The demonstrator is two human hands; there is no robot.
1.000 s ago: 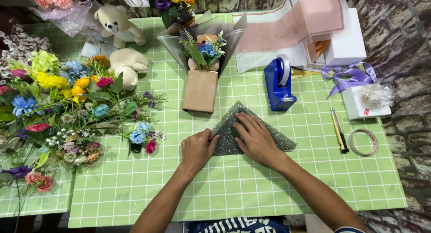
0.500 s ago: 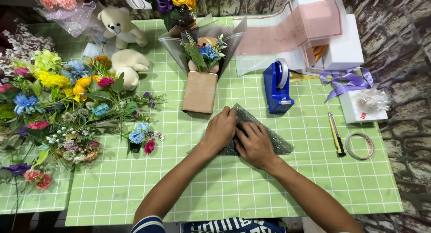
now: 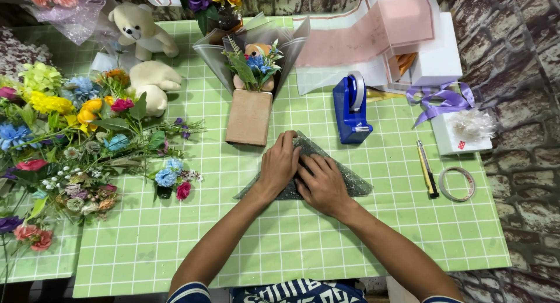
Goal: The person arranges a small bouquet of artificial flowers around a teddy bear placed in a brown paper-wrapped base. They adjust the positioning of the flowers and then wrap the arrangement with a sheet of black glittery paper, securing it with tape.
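I count two hands at work, the left grip (image 3: 281,164) and the right grip (image 3: 322,183), both on one grey triangular wrapping sheet (image 3: 344,177). Beyond them stand one blue tape dispenser (image 3: 350,110) and one small wrapped bouquet (image 3: 252,87). Further left I count two plush bears (image 3: 140,25) (image 3: 153,84). Right of the grips: one utility knife (image 3: 427,167), one tape ring (image 3: 457,183).

Grey glittery wrapping sheet (image 3: 344,177) on green white-gridded mat (image 3: 361,233), beside blue tape dispenser (image 3: 350,113), purple ribbon (image 3: 440,98).
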